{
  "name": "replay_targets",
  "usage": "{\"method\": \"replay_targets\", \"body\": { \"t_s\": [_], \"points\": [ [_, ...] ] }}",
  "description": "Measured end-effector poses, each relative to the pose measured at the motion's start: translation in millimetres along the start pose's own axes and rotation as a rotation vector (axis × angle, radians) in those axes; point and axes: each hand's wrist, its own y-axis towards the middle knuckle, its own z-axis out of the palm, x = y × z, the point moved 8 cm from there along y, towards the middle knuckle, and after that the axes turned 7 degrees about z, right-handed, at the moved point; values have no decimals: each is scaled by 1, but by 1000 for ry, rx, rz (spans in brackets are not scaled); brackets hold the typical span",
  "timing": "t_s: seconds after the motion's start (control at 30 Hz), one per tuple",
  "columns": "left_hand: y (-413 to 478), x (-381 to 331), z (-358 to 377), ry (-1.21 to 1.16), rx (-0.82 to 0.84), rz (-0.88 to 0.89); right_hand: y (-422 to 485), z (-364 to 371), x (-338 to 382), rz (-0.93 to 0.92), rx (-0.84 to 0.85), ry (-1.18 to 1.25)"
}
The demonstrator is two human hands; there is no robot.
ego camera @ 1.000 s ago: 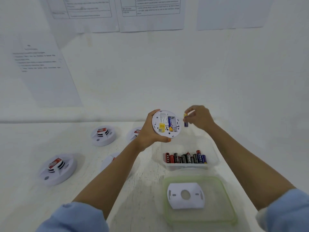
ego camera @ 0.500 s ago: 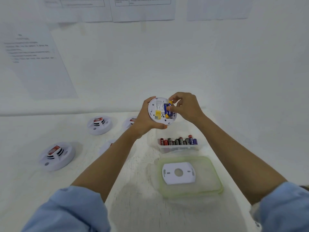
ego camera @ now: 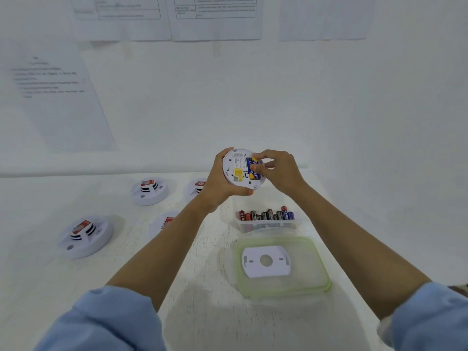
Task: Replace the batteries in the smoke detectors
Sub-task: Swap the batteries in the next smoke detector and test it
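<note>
Seen from the head camera, the left hand (ego camera: 221, 182) holds a round white smoke detector (ego camera: 236, 171) up above the far part of the white table (ego camera: 38, 198), with its fingers and thumb curled round the rim and its back turned toward the camera. A yellow label and a printed sticker show on that back. The right hand (ego camera: 281, 171) meets it from the right. Its thumb and forefinger are closed in a pinch on a blue and yellow battery (ego camera: 253, 168) that sits at the open battery bay of the detector; whether the battery is fully seated cannot be told. Just below the hands, on the table, stands a clear plastic tub (ego camera: 266, 225) with a row of spare batteries (ego camera: 266, 214), red, black and blue, standing on end. Nearer the camera lies a clear lid with a green rim (ego camera: 304, 274), and a flat white mounting plate (ego camera: 266, 260) with a round hole in the middle rests on it. To the left, four more detectors lie on the table: one at the near left (ego camera: 86, 235), one further back (ego camera: 149, 191), and two partly hidden behind the left forearm (ego camera: 166, 222) (ego camera: 196, 187). Each shows a red label on top. Printed sheets (ego camera: 215, 16) hang on the white wall behind. Light blue sleeves (ego camera: 106, 323) cover both upper arms at the near edge.
</note>
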Motion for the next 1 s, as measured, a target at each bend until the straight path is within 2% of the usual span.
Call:
{"method": "replay_targets", "body": {
  "t_s": [0.6, 1.0],
  "points": [
    [1, 5, 0, -9, -11, -14, 4, 11, -6, -37, 38, -140],
    [3, 7, 7, -22, 6, -34, 8, 12, -17, -14, -8, -185]
  ]
}}
